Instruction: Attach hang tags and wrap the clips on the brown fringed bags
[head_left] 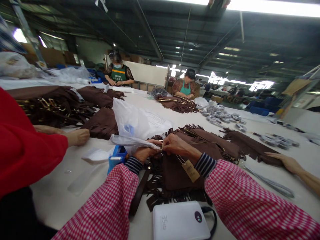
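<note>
My left hand (145, 152) is closed around the end of a translucent plastic sleeve (130, 140), at the edge of a brown fringed bag (185, 175). Right beside it, my right hand (178, 146) is closed in a pinch near a small metal clasp (161, 152). What sits between its fingertips is too small to make out. From the bag hangs a tan paper tag (190, 171) on a white string, just below my right wrist. A brown strap (140, 193) runs down under my left wrist.
A white power bank (181, 221) with a black cable lies in front. A blue box (116, 159) stands left of my hands. Brown bags (55, 96) are piled at left. A red-sleeved person's hand (77, 136) and another person's hand (287, 161) flank me. Grey strap coils (220, 115) lie farther back.
</note>
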Tool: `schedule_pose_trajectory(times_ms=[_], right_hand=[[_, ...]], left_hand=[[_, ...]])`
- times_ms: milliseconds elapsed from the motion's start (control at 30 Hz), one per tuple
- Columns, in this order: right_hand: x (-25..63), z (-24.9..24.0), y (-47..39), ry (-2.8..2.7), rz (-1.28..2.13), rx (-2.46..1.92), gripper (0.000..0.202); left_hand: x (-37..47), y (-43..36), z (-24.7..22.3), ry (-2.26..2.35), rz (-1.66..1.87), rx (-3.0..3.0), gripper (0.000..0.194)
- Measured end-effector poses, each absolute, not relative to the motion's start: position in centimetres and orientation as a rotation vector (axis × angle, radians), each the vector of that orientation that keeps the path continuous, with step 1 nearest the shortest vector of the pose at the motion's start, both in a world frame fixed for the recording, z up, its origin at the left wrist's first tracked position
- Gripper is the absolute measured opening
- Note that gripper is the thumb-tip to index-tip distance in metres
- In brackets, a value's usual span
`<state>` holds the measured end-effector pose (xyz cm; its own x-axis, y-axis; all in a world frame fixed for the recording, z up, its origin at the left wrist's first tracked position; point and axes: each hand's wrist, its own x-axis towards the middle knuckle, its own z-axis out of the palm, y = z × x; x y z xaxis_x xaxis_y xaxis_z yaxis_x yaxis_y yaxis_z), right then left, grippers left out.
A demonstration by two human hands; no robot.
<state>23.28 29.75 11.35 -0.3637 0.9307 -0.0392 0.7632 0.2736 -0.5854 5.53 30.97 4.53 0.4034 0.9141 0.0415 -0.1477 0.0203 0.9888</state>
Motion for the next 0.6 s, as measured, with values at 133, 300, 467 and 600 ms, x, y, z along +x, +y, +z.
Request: schedule_pose_trajectory(times_ms=[133,300,467,600], right_hand=[[23.9,11.5,29.8,-2.223,0.816,-1.504,0.018],[25.4,12.3,30.1,-2.186,0.698,-1.312,0.016],[24.8,12.1,29.1,-2.229,0.631,-1.155,0.027],[22.8,11.1,26.9,-2.433,0.351,-1.016,0.057]], left_hand=[[5.2,31.0,5.2,0.801,1.009,1.367,0.033],[4.7,31.5,5.8,0.644,1.216,1.375,0.034],[5.0,31.8,5.1,0.685,1.184,1.297,0.037],[5.7,31.3,4.6,0.639,1.170,1.166,0.041]])
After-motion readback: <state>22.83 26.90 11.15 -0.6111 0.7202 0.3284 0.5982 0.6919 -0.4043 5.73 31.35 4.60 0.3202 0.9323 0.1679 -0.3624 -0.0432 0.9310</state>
